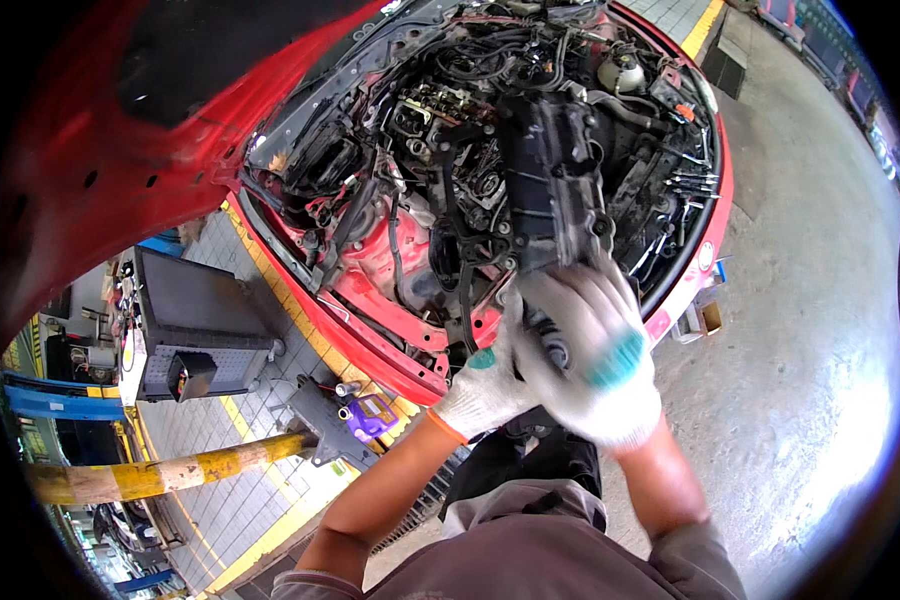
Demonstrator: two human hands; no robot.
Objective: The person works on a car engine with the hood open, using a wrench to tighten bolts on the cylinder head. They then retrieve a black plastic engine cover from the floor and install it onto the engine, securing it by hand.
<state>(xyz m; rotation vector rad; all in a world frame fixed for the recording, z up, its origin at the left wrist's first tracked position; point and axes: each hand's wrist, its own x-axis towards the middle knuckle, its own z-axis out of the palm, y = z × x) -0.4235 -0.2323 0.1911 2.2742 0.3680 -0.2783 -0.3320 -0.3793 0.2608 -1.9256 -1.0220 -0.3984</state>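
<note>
A long black plastic engine valve cover [550, 180] extends over the open engine bay, its near end at my hands. My left hand [494, 372], in a white knit glove with a green patch and orange cuff, grips the near left edge of this cover. My right hand [592, 350], gloved the same way, lies over the cover's near right end. Motion blurs it, and its fingers are not distinct. Between my hands a dark round part [550, 345] shows, partly hidden and blurred. Left of the cover lies the exposed top of the engine [420, 110].
The raised red hood [170, 150] hangs at the left. Several hand tools [692, 184] lie along the front right edge of the bay. A grey tool cart [205, 300], a purple bottle [368, 418] and a yellow-and-white striped bar [170, 470] stand at the left.
</note>
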